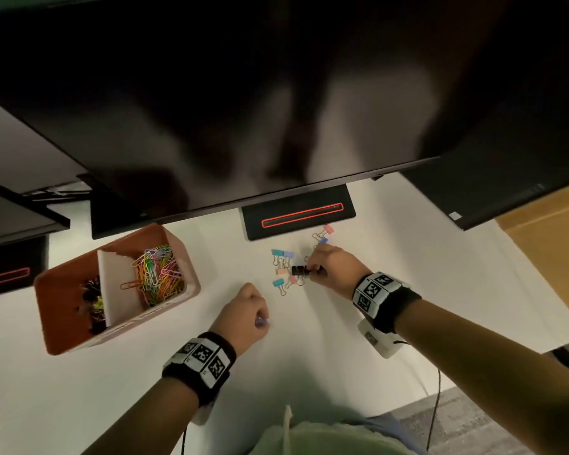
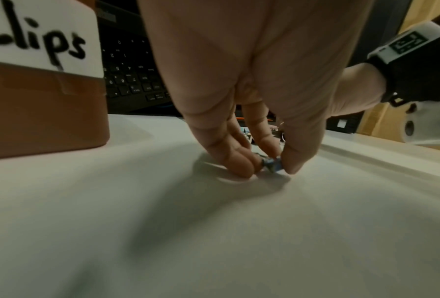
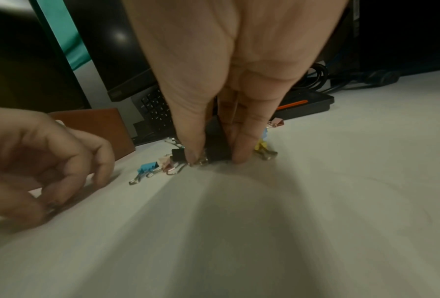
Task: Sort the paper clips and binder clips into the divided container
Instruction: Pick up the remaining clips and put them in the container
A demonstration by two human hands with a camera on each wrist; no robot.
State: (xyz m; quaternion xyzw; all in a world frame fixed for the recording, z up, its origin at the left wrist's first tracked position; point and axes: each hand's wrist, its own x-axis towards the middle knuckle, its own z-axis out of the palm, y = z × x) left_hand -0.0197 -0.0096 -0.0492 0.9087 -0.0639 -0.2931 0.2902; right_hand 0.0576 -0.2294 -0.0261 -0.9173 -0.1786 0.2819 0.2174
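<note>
An orange divided container stands at the left of the white desk; its right half holds colourful paper clips, its left half dark binder clips. Several pastel binder clips lie scattered mid-desk. My right hand pinches a black binder clip between thumb and fingers, down at the desk among the scattered clips. My left hand pinches a small blue binder clip against the desk, nearer me and right of the container.
A large dark monitor overhangs the back of the desk, its black stand base just behind the clips. A keyboard lies behind the container. A second screen is at the right. A wooden surface borders the desk's right edge.
</note>
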